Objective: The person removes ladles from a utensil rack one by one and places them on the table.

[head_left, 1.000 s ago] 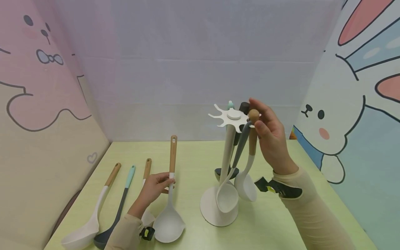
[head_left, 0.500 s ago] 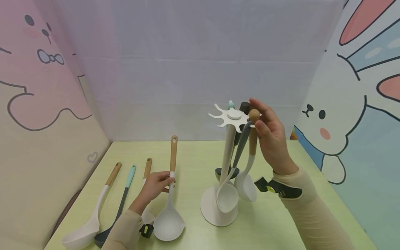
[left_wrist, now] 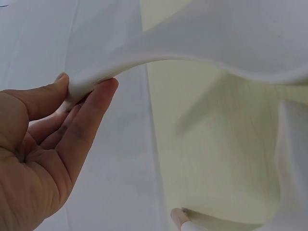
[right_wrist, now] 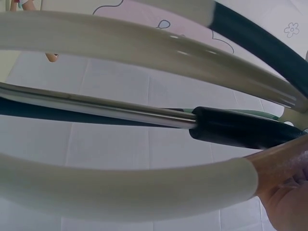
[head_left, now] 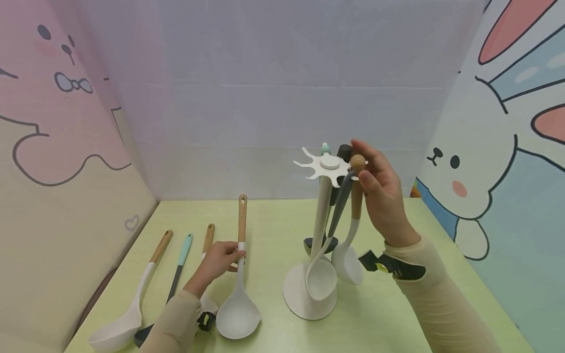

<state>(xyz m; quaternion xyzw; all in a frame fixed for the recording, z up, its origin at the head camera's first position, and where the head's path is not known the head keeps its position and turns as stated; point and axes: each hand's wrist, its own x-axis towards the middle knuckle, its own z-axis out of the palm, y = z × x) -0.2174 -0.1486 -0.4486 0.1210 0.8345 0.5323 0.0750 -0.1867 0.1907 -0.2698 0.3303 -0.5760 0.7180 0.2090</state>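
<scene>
My left hand [head_left: 218, 262] pinches the neck of a white ladle [head_left: 238, 314] with a wooden handle. The handle tip points to the far side, the spouted bowl towards me. In the left wrist view, thumb and fingers meet around the white neck [left_wrist: 144, 50]. My right hand [head_left: 385, 196] holds the wooden handle top of another white ladle [head_left: 346, 264] at the upper plate of a white utensil stand [head_left: 293, 294]. On the stand hang a white spoon [head_left: 321, 280] with grey handle, a dark ladle [head_left: 314, 246], and a steel-shafted tool with black handle [right_wrist: 231, 127].
To the left lie a white ladle [head_left: 119, 331] with wooden handle and a dark ladle [head_left: 174, 284] with mint handle, partly behind my sleeve. A wooden-handled white utensil [head_left: 208, 238] is partly covered by my left hand. Cartoon-printed cloth walls enclose the pale table [head_left: 278, 220].
The ladle in my left hand has shifted slightly left, its handle tip a little lower. My right hand stays at the top of the stand.
</scene>
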